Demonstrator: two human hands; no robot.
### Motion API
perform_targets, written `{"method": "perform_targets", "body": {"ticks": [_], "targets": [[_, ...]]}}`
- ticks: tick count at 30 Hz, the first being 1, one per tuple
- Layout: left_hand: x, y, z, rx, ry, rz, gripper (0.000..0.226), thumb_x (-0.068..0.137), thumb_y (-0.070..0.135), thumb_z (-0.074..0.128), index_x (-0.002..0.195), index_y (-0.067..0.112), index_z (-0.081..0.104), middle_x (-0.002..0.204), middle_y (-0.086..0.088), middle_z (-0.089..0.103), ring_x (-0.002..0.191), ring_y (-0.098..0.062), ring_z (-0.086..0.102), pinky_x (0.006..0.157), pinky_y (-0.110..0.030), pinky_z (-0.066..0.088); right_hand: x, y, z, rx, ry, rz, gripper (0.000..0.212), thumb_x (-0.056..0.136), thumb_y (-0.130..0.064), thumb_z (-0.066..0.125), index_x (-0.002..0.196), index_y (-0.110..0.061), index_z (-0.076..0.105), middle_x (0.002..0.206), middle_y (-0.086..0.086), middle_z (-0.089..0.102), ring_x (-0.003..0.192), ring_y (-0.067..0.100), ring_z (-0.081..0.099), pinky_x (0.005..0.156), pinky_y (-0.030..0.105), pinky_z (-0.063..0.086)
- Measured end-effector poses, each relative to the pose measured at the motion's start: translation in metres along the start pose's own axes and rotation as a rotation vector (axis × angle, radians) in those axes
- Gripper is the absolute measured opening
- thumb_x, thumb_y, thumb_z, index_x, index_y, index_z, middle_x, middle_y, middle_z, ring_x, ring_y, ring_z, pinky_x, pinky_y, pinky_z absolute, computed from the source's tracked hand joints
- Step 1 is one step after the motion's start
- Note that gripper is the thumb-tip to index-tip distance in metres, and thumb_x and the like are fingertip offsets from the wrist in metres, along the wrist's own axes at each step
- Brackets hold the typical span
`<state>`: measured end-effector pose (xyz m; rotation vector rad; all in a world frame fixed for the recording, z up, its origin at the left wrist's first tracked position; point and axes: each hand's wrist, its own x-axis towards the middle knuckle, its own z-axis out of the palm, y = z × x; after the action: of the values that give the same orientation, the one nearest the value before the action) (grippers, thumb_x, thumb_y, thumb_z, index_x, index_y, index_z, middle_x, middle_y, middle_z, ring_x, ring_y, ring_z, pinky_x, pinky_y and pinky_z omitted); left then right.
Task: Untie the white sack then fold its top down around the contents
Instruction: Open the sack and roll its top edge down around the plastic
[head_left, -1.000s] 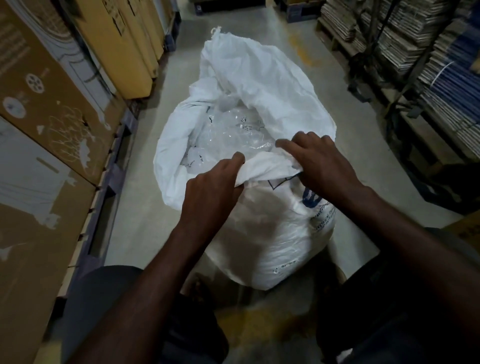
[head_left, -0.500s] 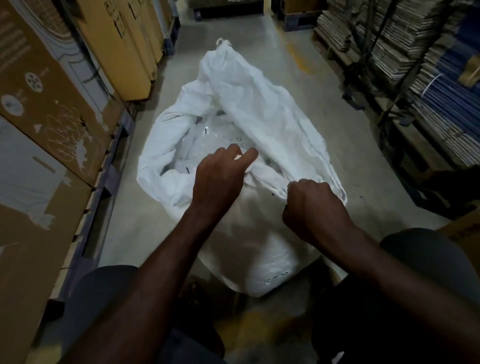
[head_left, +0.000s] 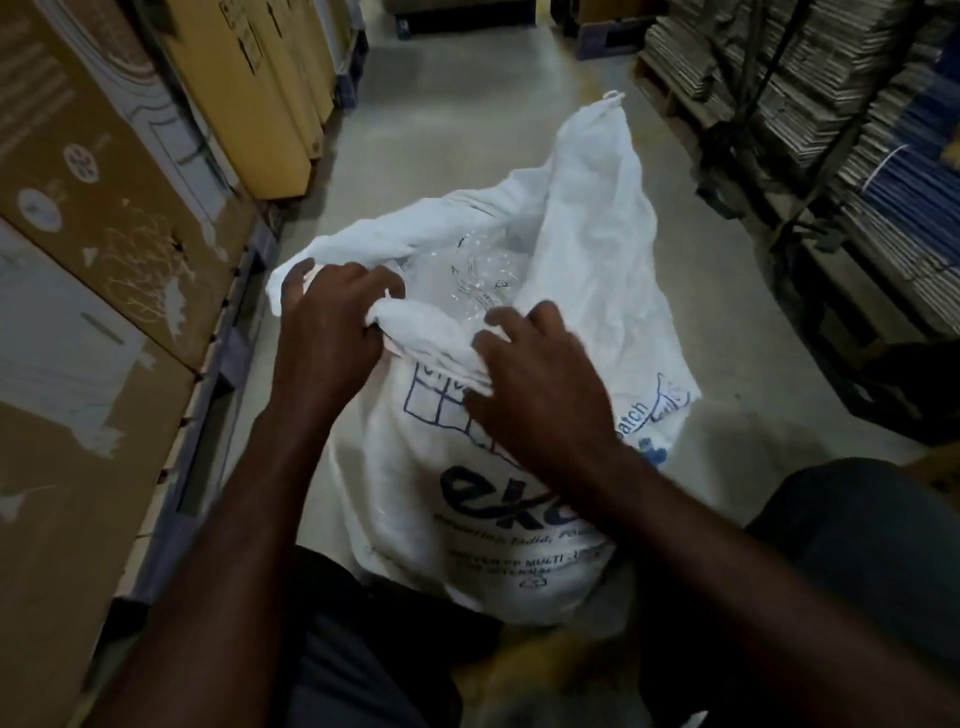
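Observation:
A white woven sack (head_left: 415, 499) with blue print stands on the floor between my knees, its mouth open. Clear plastic contents (head_left: 475, 270) show inside. The far side of its top (head_left: 587, 208) still stands tall and loose. The near rim is rolled into a thick fold (head_left: 426, 325). My left hand (head_left: 327, 322) grips the left end of that rolled rim with curled fingers. My right hand (head_left: 540, 384) lies on the right part of the fold, fingers curled over the cloth; motion blur hides its exact hold.
Large brown cardboard boxes (head_left: 104, 218) on pallets line the left side. Stacks of flattened cardboard (head_left: 857, 104) on a rack stand at the right. A grey concrete floor aisle (head_left: 457, 119) runs ahead beyond the sack. My dark-clad knees frame the sack's base.
The sack has turned so its printed face shows toward me. My left hand moved left onto the rim's left end; my right hand moved up onto the rolled near fold.

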<state>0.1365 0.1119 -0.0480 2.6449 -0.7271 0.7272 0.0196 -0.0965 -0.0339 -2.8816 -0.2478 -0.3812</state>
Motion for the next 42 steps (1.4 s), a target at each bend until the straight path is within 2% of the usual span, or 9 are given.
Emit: {"method": "perform_targets", "body": {"ticks": [4, 8, 11, 15, 23, 27, 32, 38, 42], "targets": [[-0.020, 0.005, -0.012, 0.014, -0.281, 0.032, 0.051, 0.078, 0.014, 0.063, 0.126, 0.028, 0.074, 0.102, -0.006, 0.075, 0.098, -0.037, 0.072, 0.085, -0.043, 0.048, 0.020, 0.052, 0.011, 0.006, 0.179, -0.176, 0.043, 0.072, -0.010, 0.074, 0.113, -0.009, 0.060, 0.113, 0.015, 0.066, 0.098, 0.038, 0.063, 0.087, 0.045, 0.047], [-0.036, 0.030, -0.023, -0.128, -0.380, -0.002, 0.091, 0.089, 0.036, 0.083, 0.167, 0.036, 0.036, 0.157, 0.003, 0.055, 0.153, -0.024, 0.044, 0.132, -0.061, 0.022, 0.031, 0.057, 0.023, -0.034, 0.409, -0.281, 0.029, 0.083, 0.000, 0.064, 0.109, -0.011, 0.058, 0.100, 0.015, 0.064, 0.076, 0.036, 0.058, 0.069, 0.042, 0.043], [-0.026, 0.046, -0.021, -0.178, -0.257, 0.045, 0.074, 0.087, 0.038, 0.085, 0.153, 0.032, 0.052, 0.147, 0.005, 0.066, 0.141, -0.024, 0.059, 0.126, -0.056, 0.037, 0.029, 0.042, 0.030, -0.050, 0.436, -0.302, 0.021, 0.091, -0.009, 0.068, 0.111, -0.012, 0.063, 0.104, 0.012, 0.063, 0.082, 0.032, 0.057, 0.077, 0.041, 0.041], [-0.024, 0.054, -0.009, -0.119, -0.101, 0.028, 0.049, 0.081, 0.020, 0.073, 0.125, 0.039, 0.064, 0.123, 0.013, 0.073, 0.102, -0.025, 0.075, 0.071, -0.045, 0.060, 0.010, 0.028, 0.013, 0.000, 0.055, -0.238, 0.056, 0.082, -0.037, 0.073, 0.131, -0.024, 0.050, 0.116, 0.000, 0.054, 0.100, 0.025, 0.056, 0.091, 0.043, 0.042], [-0.031, 0.065, 0.011, -0.124, 0.069, 0.196, 0.049, 0.075, -0.012, 0.071, 0.114, 0.017, 0.065, 0.122, -0.003, 0.072, 0.099, -0.033, 0.067, 0.071, -0.048, 0.054, 0.023, 0.062, -0.024, -0.043, -0.152, -0.253, 0.069, 0.073, -0.045, 0.084, 0.130, -0.029, 0.047, 0.127, -0.006, 0.061, 0.124, 0.022, 0.058, 0.119, 0.054, 0.031], [-0.036, 0.070, 0.002, -0.162, -0.037, 0.181, 0.046, 0.073, -0.002, 0.065, 0.117, 0.013, 0.064, 0.128, -0.006, 0.066, 0.109, -0.034, 0.064, 0.081, -0.047, 0.055, 0.015, 0.075, 0.000, -0.106, 0.151, -0.213, 0.034, 0.071, -0.010, 0.074, 0.100, -0.019, 0.059, 0.084, 0.003, 0.061, 0.078, 0.033, 0.059, 0.066, 0.034, 0.032], [-0.053, 0.074, 0.005, -0.424, -0.456, 0.086, 0.059, 0.087, 0.060, 0.082, 0.123, 0.022, 0.055, 0.174, -0.001, 0.034, 0.153, -0.020, 0.048, 0.105, -0.036, 0.051, -0.006, 0.068, 0.018, -0.125, 0.333, -0.153, 0.032, 0.065, -0.008, 0.076, 0.090, -0.015, 0.059, 0.073, 0.005, 0.056, 0.056, 0.035, 0.053, 0.055, 0.031, 0.023], [-0.042, 0.065, 0.008, -0.170, -0.212, 0.087, 0.038, 0.082, 0.022, 0.083, 0.093, 0.020, 0.048, 0.097, 0.007, 0.054, 0.077, -0.026, 0.055, 0.068, -0.044, 0.048, -0.016, 0.054, 0.021, 0.008, -0.005, -0.246, 0.046, 0.079, -0.029, 0.078, 0.117, -0.022, 0.054, 0.118, 0.000, 0.054, 0.071, 0.030, 0.055, 0.056, 0.037, 0.043], [-0.039, 0.070, 0.016, -0.059, -0.110, 0.087, 0.049, 0.069, 0.006, 0.075, 0.099, 0.025, 0.041, 0.087, 0.004, 0.048, 0.073, -0.029, 0.048, 0.061, -0.046, 0.044, -0.020, 0.056, 0.010, 0.271, -0.207, -0.205, 0.038, 0.089, -0.064, 0.069, 0.113, -0.036, 0.060, 0.142, -0.019, 0.045, 0.084, 0.010, 0.069, 0.073, 0.038, 0.059]]}}
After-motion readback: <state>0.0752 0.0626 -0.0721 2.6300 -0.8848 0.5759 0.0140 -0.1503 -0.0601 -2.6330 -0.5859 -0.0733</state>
